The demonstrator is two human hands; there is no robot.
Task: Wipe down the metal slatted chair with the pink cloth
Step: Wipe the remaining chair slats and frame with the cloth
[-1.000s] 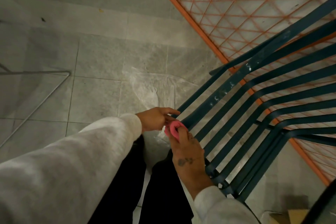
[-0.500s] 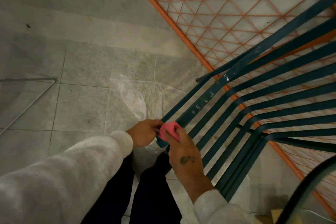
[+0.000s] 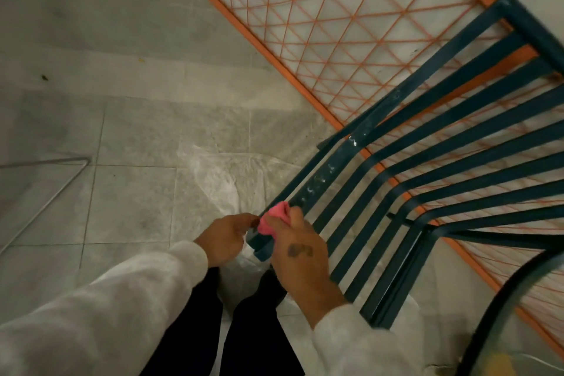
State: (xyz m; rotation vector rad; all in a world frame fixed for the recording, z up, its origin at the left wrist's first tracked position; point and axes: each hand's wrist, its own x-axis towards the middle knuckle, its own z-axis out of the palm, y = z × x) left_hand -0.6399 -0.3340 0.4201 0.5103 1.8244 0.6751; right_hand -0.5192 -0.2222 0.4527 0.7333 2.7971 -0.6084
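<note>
Wiping step in hand, at its near end. The right hand (image 3: 300, 253) grips the bunched pink cloth (image 3: 274, 218) and presses it on the tip of the outermost slat (image 3: 320, 174) of the dark metal chair (image 3: 363, 134). The left hand (image 3: 227, 236) lies just beside, fingers curled toward the cloth's edge; I cannot tell if it pinches cloth, steadies the slat end, or holds nothing. The slats run long and narrow, from the front ends by the hands diagonally up and right to a bend, then fanning on to the top rail (image 3: 525, 27) at upper right. The chair stands close against an orange mesh panel (image 3: 305, 24), over a plastic sheet (image 3: 219, 180) on the tiled floor. Pale streaks show on the outer slat beyond the cloth, so most of the chair looks not yet wiped. The next move likely calls for drawing the cloth along the slat's length, not across, with fingers wrapped to catch both faces, then shifting to the neighbouring slat. The gaps look narrow, so the cloth may snag.
</note>
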